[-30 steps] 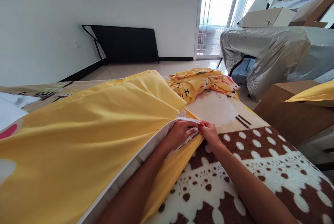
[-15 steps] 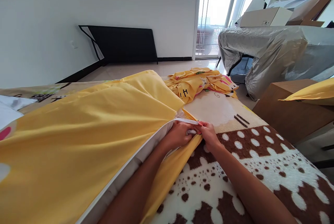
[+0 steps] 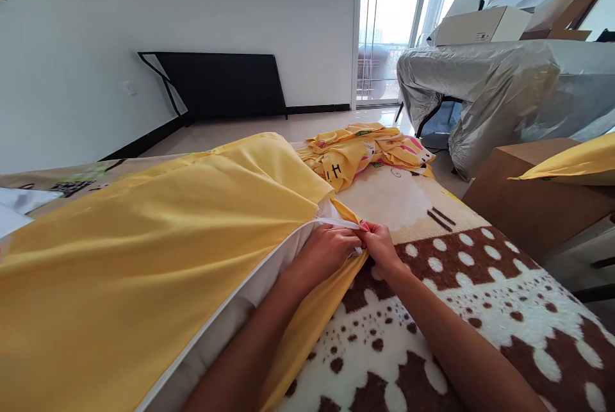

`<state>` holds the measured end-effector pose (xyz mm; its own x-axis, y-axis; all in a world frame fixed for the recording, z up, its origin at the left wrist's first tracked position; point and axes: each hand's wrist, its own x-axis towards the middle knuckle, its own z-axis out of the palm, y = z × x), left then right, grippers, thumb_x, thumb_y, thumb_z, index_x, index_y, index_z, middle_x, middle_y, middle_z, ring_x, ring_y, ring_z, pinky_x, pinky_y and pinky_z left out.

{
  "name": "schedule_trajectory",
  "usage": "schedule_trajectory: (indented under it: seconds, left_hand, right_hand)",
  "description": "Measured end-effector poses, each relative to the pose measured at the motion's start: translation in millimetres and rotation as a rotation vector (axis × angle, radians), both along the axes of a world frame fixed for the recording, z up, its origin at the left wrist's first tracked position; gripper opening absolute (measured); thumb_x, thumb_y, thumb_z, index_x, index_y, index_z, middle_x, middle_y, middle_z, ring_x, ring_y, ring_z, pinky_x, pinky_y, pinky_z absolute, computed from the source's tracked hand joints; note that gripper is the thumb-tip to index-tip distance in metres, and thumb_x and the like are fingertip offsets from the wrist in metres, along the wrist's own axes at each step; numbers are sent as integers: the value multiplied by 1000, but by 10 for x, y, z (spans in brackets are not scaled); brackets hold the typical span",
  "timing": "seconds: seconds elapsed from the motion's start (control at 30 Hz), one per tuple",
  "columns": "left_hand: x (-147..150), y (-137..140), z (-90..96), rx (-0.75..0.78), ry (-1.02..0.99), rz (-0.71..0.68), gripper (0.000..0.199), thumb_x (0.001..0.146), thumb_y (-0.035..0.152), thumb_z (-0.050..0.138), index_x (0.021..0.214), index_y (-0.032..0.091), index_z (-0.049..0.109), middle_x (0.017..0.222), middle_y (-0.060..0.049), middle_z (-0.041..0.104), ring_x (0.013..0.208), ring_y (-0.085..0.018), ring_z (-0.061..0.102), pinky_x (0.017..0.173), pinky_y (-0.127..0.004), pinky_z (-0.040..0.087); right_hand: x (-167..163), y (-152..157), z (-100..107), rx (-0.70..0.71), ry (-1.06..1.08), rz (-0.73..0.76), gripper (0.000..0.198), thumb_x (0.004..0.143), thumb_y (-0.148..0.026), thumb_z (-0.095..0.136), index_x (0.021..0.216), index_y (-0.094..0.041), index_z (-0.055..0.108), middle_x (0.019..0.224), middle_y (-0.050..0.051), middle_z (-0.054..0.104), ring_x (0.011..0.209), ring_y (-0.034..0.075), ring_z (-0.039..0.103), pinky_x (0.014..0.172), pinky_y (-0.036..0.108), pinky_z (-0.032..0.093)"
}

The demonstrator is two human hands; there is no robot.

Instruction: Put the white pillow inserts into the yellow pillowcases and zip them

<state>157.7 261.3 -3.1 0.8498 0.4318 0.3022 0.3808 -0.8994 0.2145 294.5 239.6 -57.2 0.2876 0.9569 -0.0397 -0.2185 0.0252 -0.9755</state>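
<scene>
A large yellow duvet cover (image 3: 192,226) spreads across the left and middle of the bed, its long side opening edged by a white strip (image 3: 331,222). Inside the opening shows a white quilt (image 3: 216,329). My left hand (image 3: 331,247) reaches in at the opening's far corner, fingers curled on the cover's edge. Right beside it, my right hand (image 3: 378,244) pinches the end of the white strip and the cover's corner. The two hands' fingertips meet there, and what lies exactly between them is partly hidden.
Under the cover lies a brown and cream patterned blanket (image 3: 446,309). Crumpled yellow printed cloth (image 3: 365,149) sits at the far side. A cardboard box (image 3: 509,200) stands at right, near a plastic-covered table (image 3: 485,72). A black folded frame (image 3: 221,85) leans against the wall.
My left hand has turned over slightly, its back now more to the camera, and closed nearer the right fingers. The right hand keeps its pinch. The view has shifted a little.
</scene>
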Motion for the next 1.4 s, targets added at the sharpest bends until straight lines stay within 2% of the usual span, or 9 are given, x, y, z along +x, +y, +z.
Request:
schedule_trajectory:
  seconds: [0.13, 0.27, 0.43, 0.6, 0.7, 0.93, 1.17, 1.3, 1.4]
  left_hand:
    - [44, 58, -112, 29, 57, 154, 21, 85, 16, 53, 96, 22, 70, 103, -5, 71, 93, -20, 65, 86, -33, 45]
    - [85, 111, -231, 0, 130, 291, 19, 85, 25, 54, 90, 17, 71, 98, -10, 72, 96, -25, 64, 90, -40, 43]
    - [120, 93, -292, 29, 106, 407, 27, 84, 35, 54, 92, 14, 69, 99, -16, 69, 102, -33, 58, 96, -53, 34]
    - [165, 30, -294, 137, 52, 499, 20, 80, 36, 57, 89, 23, 70, 112, -14, 58, 111, -33, 47, 89, -48, 37]
    - [172, 36, -312, 131, 35, 525, 19, 81, 34, 56, 88, 23, 69, 113, -13, 56, 111, -32, 44, 89, -48, 36]
    - [143, 89, -309, -4, 41, 511, 30, 79, 39, 56, 99, 19, 65, 116, -14, 54, 112, -32, 43, 93, -49, 34]
    - [220, -5, -330, 187, 98, 614, 25, 85, 23, 44, 100, 15, 62, 111, -18, 55, 105, -32, 44, 84, -48, 37]
    - [223, 5, -351, 169, 88, 609, 25, 84, 26, 48, 102, 17, 62, 110, -17, 55, 105, -32, 44, 84, -48, 37]
    - [212, 25, -370, 152, 62, 607, 26, 83, 28, 50, 100, 14, 63, 111, -18, 55, 107, -33, 44, 86, -48, 37]
  right_hand:
    - [-16, -30, 54, -18, -11, -12, 36, 54, -44, 63, 48, -19, 38, 49, -7, 29, 54, 7, 22, 49, 22, 19]
    - [-16, -30, 42, -45, -26, -7, 35, 52, -47, 66, 50, -18, 46, 49, -6, 32, 54, 8, 24, 49, 22, 20]
    - [18, -28, -9, -17, -153, 2, 30, 60, -44, 60, 54, -17, 48, 52, -5, 33, 56, 8, 26, 49, 22, 21]
    - [28, -87, 16, 18, -368, 18, 31, 67, -36, 55, 49, -19, 37, 49, -5, 29, 54, 8, 25, 49, 24, 19]
    - [14, -117, 61, 6, -363, 25, 31, 66, -36, 55, 48, -19, 36, 48, -5, 30, 52, 8, 25, 49, 25, 18]
    - [18, -119, 147, -49, -253, 50, 36, 60, -44, 63, 50, -19, 38, 49, -6, 27, 52, 8, 22, 48, 24, 16]
    - [-55, -192, 165, -43, -271, 77, 35, 64, -44, 59, 53, -20, 36, 51, -6, 28, 53, 8, 25, 48, 23, 21]
    - [12, -200, 179, -80, -264, 169, 30, 61, -43, 61, 57, -20, 43, 50, -7, 33, 50, 8, 26, 46, 23, 20]
    - [125, -177, 169, -97, -386, 154, 21, 59, -39, 62, 62, -19, 54, 55, -4, 44, 53, 10, 36, 49, 24, 27]
